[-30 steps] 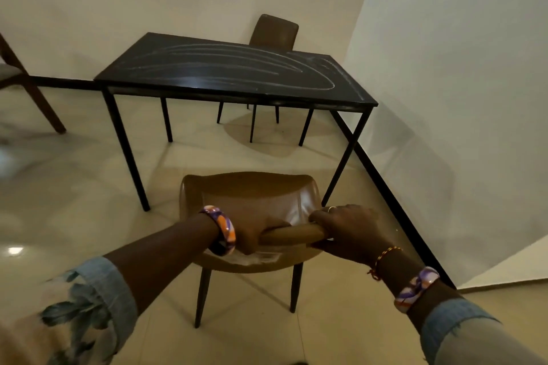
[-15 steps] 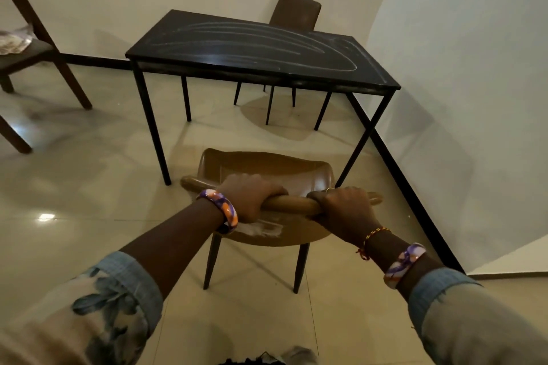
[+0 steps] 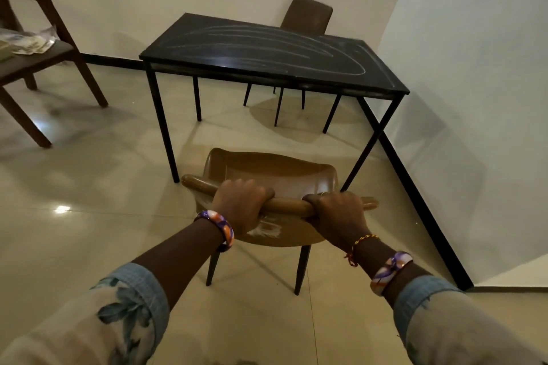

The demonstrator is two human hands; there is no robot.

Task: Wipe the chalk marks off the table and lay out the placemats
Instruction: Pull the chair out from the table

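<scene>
The top rail of a brown chair (image 3: 275,175) is gripped by the left hand (image 3: 241,204) and the right hand (image 3: 336,215). Beyond the chair, a black table (image 3: 382,80) streaked with chalk marks (image 3: 267,47) is seen, a second chair (image 3: 307,15) behind it.

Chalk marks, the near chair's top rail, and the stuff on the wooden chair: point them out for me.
chalk marks (image 3: 261,47), head view, on the white streaks mid tabletop.
top rail (image 3: 289,204), head view, bare stretch between both hands.
items on the wooden chair (image 3: 28,43), head view, on the pale pile on its seat.
</scene>
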